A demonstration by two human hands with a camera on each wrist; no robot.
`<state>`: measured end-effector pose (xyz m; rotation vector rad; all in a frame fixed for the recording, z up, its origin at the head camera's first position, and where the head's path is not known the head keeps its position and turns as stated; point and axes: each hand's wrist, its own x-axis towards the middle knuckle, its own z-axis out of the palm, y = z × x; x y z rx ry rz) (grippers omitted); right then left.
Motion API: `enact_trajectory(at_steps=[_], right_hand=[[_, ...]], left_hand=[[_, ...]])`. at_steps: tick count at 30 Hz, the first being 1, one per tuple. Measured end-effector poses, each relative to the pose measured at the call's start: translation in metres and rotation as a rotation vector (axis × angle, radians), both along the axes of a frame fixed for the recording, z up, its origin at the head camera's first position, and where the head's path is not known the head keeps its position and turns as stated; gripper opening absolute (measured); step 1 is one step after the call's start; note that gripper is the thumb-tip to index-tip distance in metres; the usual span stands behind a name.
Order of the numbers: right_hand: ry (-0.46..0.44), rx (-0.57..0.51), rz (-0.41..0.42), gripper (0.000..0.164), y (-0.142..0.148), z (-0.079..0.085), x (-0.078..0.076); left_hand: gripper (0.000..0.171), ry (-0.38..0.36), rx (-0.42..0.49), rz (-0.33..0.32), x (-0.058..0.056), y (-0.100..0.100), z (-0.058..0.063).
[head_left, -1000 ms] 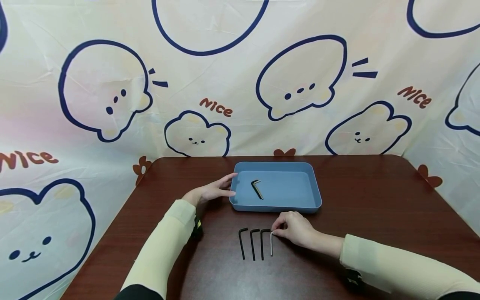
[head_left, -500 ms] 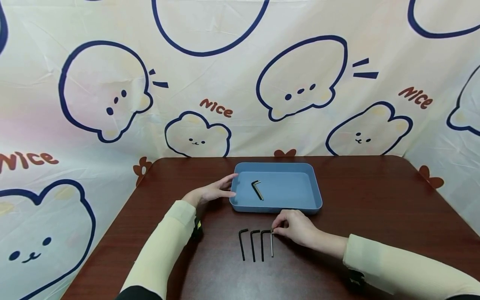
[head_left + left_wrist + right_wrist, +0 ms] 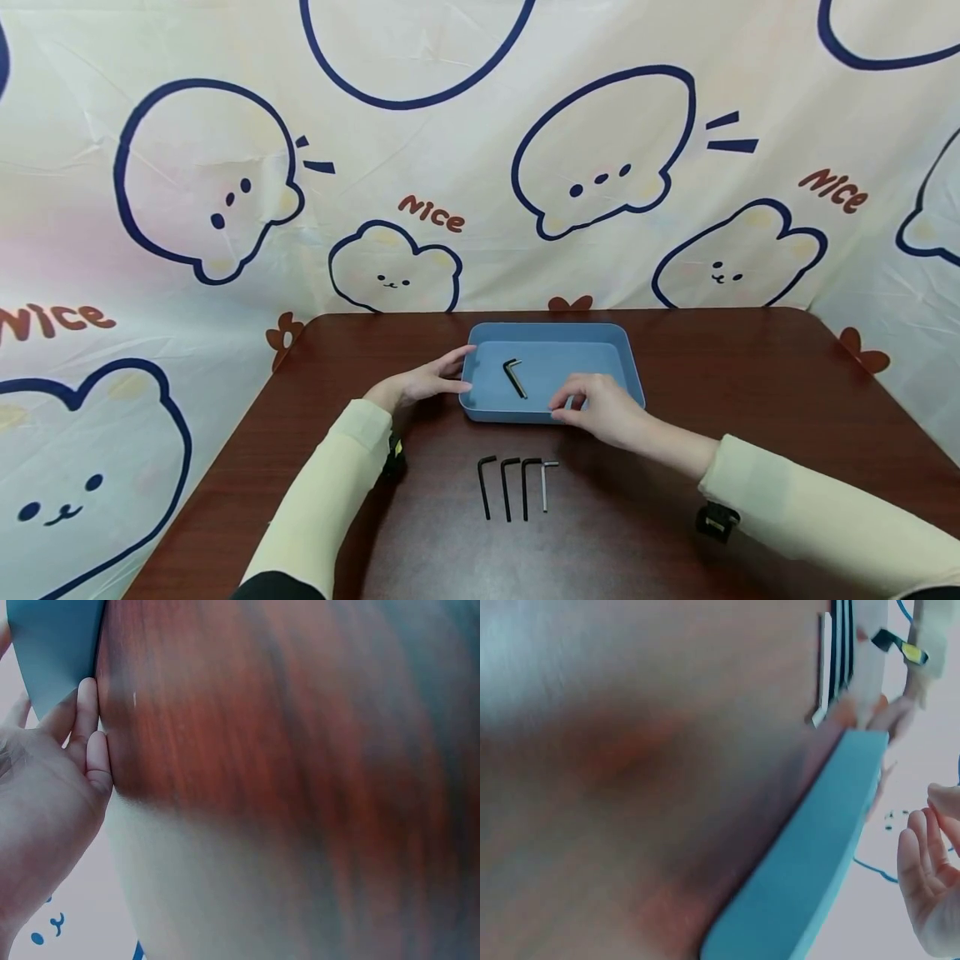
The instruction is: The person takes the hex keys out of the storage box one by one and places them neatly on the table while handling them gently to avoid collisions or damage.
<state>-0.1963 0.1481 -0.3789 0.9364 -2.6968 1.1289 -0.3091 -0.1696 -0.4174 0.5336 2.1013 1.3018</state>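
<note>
A blue tray (image 3: 592, 414) stands toward the back of the table. My left hand (image 3: 420, 383) rests its fingers along the tray's left side, and the left wrist view shows fingertips (image 3: 87, 694) at the tray wall. My right hand (image 3: 603, 408) hovers over the tray's front right edge, fingers loosely bent and nothing visible between them. In front of the tray, three black hex keys (image 3: 506, 492) and a silver hex key (image 3: 544, 487) lie in a row, short arms pointing right. A black hex key (image 3: 513, 377) lies beside a silver one in the tray.
The brown wooden table (image 3: 750, 392) reaches back to a cartoon-printed curtain (image 3: 480, 150). Dark wrist cameras (image 3: 717, 520) hang below the sleeves. The tray's raised rim lies close below my right hand.
My right hand has left the silver hex key at the row's right end and moved up to the tray's front edge. The key's short arm now shows. My left hand has stayed still.
</note>
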Motion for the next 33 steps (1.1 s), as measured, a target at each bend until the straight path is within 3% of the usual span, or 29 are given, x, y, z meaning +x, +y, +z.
enact_trajectory(at_steps=[9, 18, 22, 28, 33], right_hand=[[0.073, 0.040, 0.001, 0.008, 0.008, 0.017, -0.029], [0.106, 0.144, -0.005, 0.007, 0.009, 0.021, -0.059], [0.090, 0.182, -0.031, 0.007, 0.011, 0.021, -0.076], [-0.005, 0.209, -0.077, 0.008, 0.012, 0.025, -0.095], [-0.085, 0.234, -0.068, 0.018, 0.013, 0.030, -0.105]], left_hand=[[0.077, -0.001, 0.002, 0.001, -0.001, 0.000, -0.002], [0.078, 0.001, 0.007, -0.006, -0.001, -0.002, -0.001], [0.077, 0.004, 0.006, -0.006, -0.001, -0.002, -0.001], [0.077, -0.005, 0.011, -0.009, 0.000, -0.001, 0.000], [0.077, -0.001, 0.007, -0.005, 0.000, -0.002, 0.000]])
